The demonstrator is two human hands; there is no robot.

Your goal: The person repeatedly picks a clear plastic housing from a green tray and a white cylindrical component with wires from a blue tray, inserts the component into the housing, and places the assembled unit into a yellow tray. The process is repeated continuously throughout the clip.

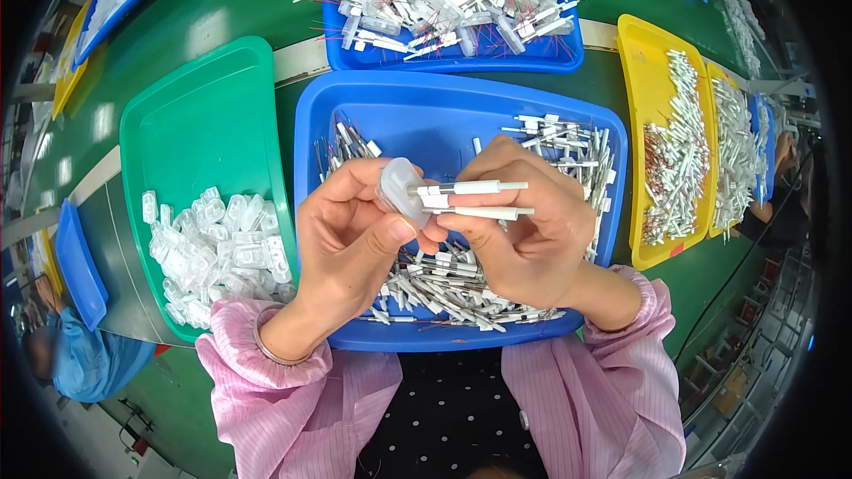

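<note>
Above the middle blue tray, my left hand pinches a translucent plastic housing between thumb and fingers. Two white-sleeved leads run from the housing's face toward the right. My right hand is closed around these leads, its thumb and fingertips close to the housing. How far the leads sit inside the housing is hidden. Below my hands, many loose white-sleeved leads lie in the tray, with more along its right side and a small bunch at its left.
A green tray at left holds clear plastic housings. Beyond the middle tray, another blue tray is heaped with housings and wired leads. Yellow trays of small white parts stand at right. A person in blue is at far left.
</note>
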